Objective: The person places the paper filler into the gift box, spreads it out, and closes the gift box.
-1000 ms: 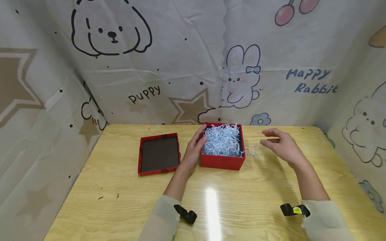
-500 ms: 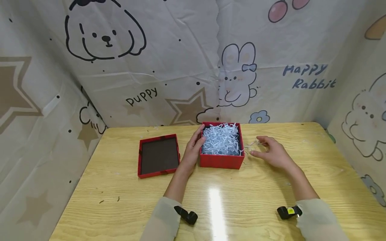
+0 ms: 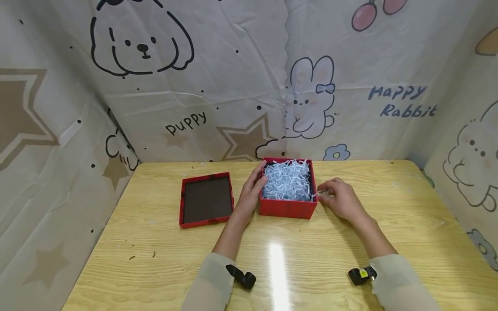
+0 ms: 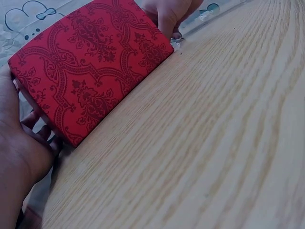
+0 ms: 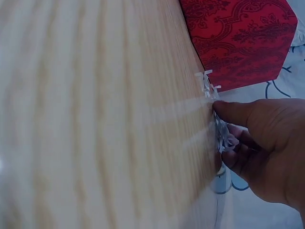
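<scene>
An uncovered red gift box [image 3: 288, 209] with a dark damask pattern stands on the table, filled with pale blue shredded paper [image 3: 288, 181]. At its left wall, my left hand [image 3: 249, 192] holds on, thumb over the rim and fingers along the outside. In the left wrist view, the fingers [image 4: 38, 125] lie against the box's side. Close beside the right wall, my right hand [image 3: 342, 201] is down at the tabletop. Its thumb and fingers gather loose paper shreds [image 5: 222, 131], and a few strands [image 5: 206, 81] stick out toward the box.
The red lid [image 3: 206, 223] lies inner side up, left of the left forearm, its dark lining showing. Small brown scraps [image 3: 132, 258] dot the wooden table [image 3: 163, 280]. A printed cloth [image 3: 218, 65] hangs behind and on both sides. Each sleeve carries a black wrist camera [image 3: 359, 275].
My right hand has come left and down toward the box, its fingers drawing together on the loose shreds. The left hand, box and lid have stayed in place.
</scene>
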Tool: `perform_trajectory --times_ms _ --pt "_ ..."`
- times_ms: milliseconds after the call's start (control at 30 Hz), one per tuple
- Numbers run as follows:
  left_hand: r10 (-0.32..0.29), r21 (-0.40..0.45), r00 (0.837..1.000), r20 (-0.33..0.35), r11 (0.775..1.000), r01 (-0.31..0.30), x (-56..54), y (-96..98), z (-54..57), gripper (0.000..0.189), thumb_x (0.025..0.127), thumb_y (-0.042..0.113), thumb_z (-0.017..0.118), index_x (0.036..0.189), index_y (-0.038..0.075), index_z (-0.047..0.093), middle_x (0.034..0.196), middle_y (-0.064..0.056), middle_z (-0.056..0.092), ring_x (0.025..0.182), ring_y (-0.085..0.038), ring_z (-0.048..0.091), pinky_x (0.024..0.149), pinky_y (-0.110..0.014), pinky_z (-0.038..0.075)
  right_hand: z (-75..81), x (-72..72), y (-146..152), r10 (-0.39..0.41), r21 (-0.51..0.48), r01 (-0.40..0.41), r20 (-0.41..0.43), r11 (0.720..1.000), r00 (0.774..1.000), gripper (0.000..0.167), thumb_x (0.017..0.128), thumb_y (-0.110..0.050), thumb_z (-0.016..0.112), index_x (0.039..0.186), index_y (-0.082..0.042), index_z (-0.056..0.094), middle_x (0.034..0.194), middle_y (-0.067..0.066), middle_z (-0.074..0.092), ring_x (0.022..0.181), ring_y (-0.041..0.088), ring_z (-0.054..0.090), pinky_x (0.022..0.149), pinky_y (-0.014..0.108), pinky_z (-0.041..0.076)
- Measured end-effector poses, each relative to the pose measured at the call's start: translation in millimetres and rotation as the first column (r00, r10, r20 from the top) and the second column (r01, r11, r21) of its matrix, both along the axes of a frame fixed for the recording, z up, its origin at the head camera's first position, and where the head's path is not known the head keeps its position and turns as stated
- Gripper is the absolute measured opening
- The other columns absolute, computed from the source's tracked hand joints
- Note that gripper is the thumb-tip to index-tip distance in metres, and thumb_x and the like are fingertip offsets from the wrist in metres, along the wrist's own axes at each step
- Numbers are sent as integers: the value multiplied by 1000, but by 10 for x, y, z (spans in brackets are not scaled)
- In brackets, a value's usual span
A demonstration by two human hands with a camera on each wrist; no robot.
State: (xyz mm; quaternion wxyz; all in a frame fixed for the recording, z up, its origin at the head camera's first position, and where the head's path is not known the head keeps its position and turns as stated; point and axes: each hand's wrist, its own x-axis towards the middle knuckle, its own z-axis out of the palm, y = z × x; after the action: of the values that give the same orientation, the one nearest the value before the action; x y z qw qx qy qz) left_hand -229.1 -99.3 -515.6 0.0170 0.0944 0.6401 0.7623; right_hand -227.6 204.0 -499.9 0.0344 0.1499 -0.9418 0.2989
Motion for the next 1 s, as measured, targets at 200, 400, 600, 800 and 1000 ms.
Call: perform_trajectory --times_ms 200,400,600,800,1000 --pt "3 1 1000 10 1000 -3 24 3 10 52 111 31 55 161 36 45 171 6 32 159 -18 24 130 -42 19 37 20 8 20 19 -20 -18 1000 1000 5 96 -1 73 99 -3 77 94 11 71 83 25 62 78 43 52" --pt "-7 -3 1000 2 1000 7 15 1 8 53 111 30 55 163 34 44 171 6 32 159 -18 24 130 -43 19 163 64 93 -47 -72 50 39 996 998 7 99 -2 71 103 -2 76 99 12 74 84 23 63 74 28 53" --pt "-9 3 1000 -5 1000 9 5 -11 14 53 111 29 54 163 32 43 171 7 32 159 -17 24 130 -42 19 517 92 -2 -110 -158 110 7 981 994 11 102 -9 70 110 -2 75 103 15 73 86 27 65 69 16 52" --pt "-8 -8 1000 -9 1000 8 7 -13 16 54 111 28 54 164 29 42 172 4 31 160 -20 23 130 -44 18 823 91 -209 -143 -290 126 -41 949 989 17 104 -14 69 115 -2 74 105 14 71 87 26 66 71 10 54" --pt "-11 3 1000 -12 1000 11 -7 -14 11 53 112 28 54 163 30 43 172 3 31 160 -19 23 130 -44 18 951 24 -455 -108 -340 83 -57 937 993 16 103 -13 70 114 -2 74 105 13 71 89 25 67 73 12 55"
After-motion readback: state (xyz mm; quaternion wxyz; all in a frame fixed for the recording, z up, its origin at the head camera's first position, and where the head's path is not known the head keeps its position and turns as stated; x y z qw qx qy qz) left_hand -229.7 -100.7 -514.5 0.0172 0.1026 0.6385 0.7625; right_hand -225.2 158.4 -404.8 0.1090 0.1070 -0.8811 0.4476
